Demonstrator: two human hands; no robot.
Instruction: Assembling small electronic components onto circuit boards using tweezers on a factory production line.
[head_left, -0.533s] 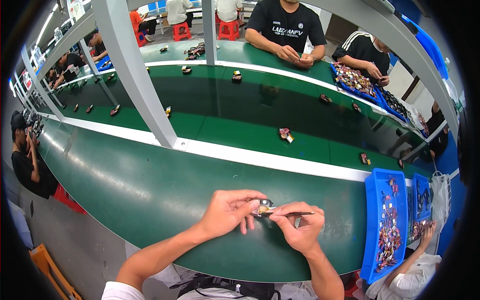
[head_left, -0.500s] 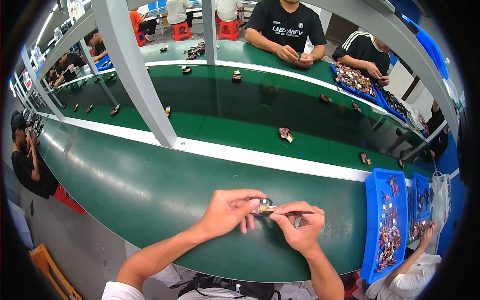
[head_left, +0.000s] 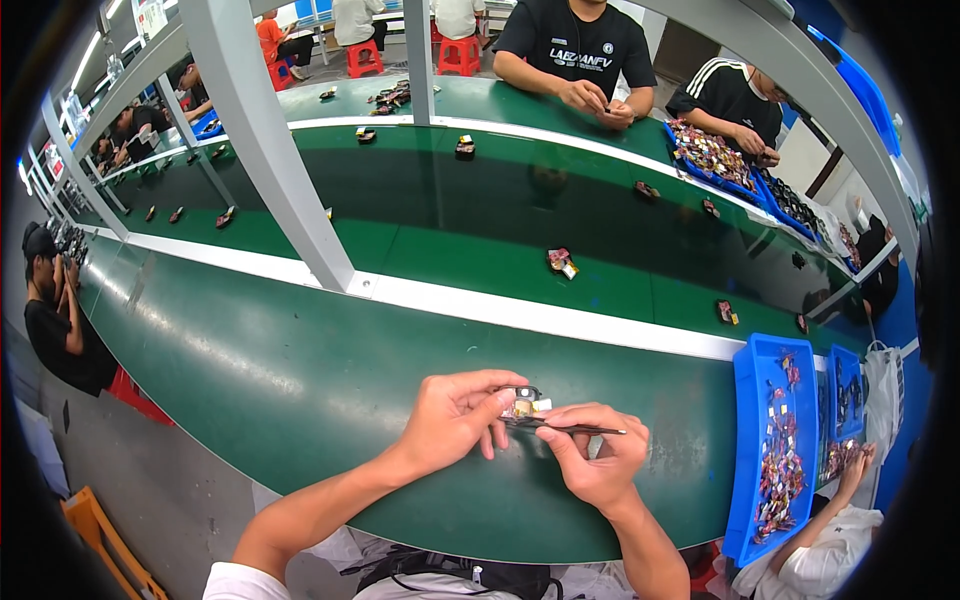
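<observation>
My left hand is closed round a small black housing with electronic parts inside, thumb on its near side. A yellowish block and a white piece show in it. In my right hand is a thin dark tool, apparently tweezers, pinched between thumb and fingers and lying nearly level. Its left end reaches the near edge of the housing; whether it touches is too small to tell. Both hands are just above the green worktop.
Right of my hands stands a blue tray with many small coloured parts. Beyond a white rail, a green conveyor belt carries several small assemblies. A grey post rises ahead. Co-workers sit across the belt and at both sides.
The assemblies on the belt have shifted slightly left. The housing in my left hand is tilted a little differently, with more of its inside showing. Both hands stay nearly in place.
</observation>
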